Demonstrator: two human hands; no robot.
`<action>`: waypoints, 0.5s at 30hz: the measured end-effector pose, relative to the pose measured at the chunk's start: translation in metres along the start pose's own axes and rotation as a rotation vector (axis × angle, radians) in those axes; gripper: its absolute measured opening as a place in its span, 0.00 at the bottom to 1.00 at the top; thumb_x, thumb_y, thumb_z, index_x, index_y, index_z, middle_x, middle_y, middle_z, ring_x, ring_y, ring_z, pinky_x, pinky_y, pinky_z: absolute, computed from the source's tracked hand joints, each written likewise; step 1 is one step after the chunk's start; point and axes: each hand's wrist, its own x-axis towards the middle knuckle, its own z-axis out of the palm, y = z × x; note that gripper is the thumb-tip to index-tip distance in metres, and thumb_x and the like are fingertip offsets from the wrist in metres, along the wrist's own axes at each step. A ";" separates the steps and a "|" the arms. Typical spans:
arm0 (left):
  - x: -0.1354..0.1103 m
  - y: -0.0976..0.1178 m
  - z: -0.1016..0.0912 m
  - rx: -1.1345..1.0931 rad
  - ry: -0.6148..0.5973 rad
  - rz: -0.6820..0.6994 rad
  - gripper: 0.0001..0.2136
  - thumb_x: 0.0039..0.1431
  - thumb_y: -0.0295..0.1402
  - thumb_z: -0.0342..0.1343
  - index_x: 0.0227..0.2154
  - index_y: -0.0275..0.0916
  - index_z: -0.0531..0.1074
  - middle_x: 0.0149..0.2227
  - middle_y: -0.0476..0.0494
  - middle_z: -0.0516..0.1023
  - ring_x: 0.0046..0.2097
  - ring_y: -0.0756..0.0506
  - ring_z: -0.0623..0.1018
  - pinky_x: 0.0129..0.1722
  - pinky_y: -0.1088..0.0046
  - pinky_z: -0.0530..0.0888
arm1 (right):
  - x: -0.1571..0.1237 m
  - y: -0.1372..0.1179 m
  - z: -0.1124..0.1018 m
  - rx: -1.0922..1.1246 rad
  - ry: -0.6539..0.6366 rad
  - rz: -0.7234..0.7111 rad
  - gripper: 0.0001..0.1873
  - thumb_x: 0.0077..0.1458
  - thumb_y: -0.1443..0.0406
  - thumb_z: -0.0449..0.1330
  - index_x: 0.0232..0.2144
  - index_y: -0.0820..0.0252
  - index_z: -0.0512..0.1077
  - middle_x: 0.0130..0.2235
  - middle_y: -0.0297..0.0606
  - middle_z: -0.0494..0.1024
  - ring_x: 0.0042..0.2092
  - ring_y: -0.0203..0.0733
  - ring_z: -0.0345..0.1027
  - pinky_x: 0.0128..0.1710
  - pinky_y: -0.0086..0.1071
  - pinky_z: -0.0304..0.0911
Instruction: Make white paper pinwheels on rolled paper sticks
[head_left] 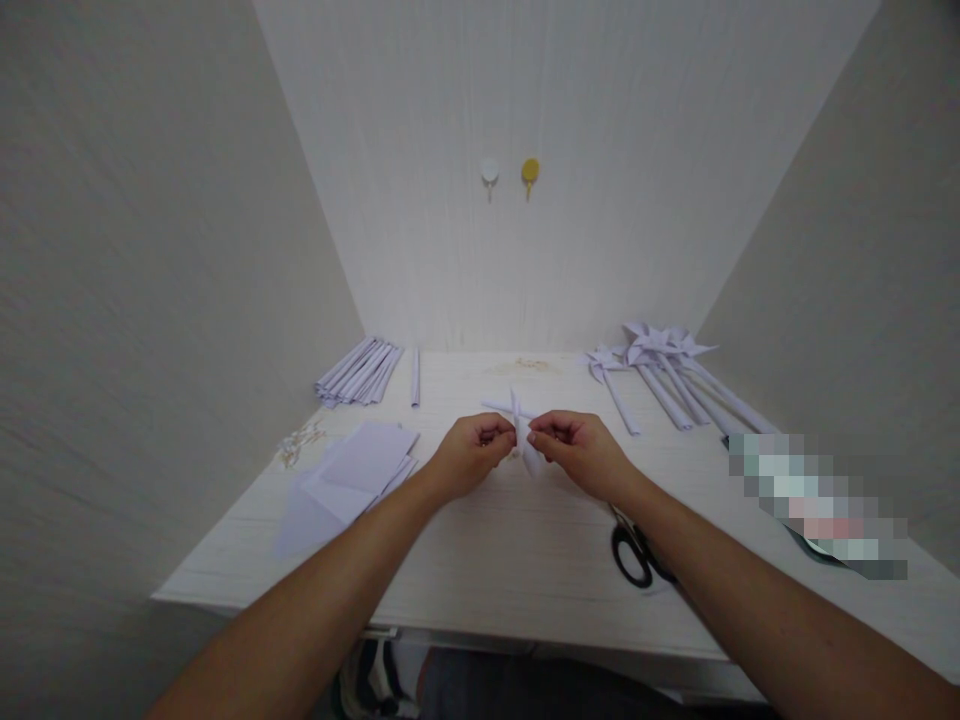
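Observation:
Both of my hands meet over the middle of the white table. My left hand and my right hand are closed in pinches on a small folded white paper pinwheel. Its pointed blades stick up and out between my fingers. The piece is held just above the tabletop.
A loose stack of white paper sheets lies at the left, with small pins beside it. Rolled paper sticks lie at the back left. Finished pinwheels on sticks lie at the back right. Black-handled scissors sit under my right forearm.

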 end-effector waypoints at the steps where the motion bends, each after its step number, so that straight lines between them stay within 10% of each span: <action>1: 0.000 0.000 0.000 0.003 0.004 0.008 0.08 0.53 0.38 0.56 0.25 0.39 0.71 0.18 0.56 0.65 0.22 0.53 0.62 0.24 0.76 0.60 | 0.000 0.000 0.000 0.003 0.002 0.004 0.15 0.49 0.54 0.65 0.32 0.60 0.80 0.25 0.34 0.77 0.26 0.37 0.66 0.28 0.32 0.61; 15: -0.002 -0.005 0.003 0.074 0.017 0.070 0.09 0.58 0.38 0.56 0.29 0.38 0.75 0.23 0.53 0.69 0.26 0.51 0.66 0.27 0.75 0.63 | 0.003 0.007 -0.001 0.007 -0.002 0.017 0.13 0.47 0.56 0.65 0.31 0.59 0.79 0.25 0.33 0.77 0.26 0.37 0.64 0.28 0.32 0.59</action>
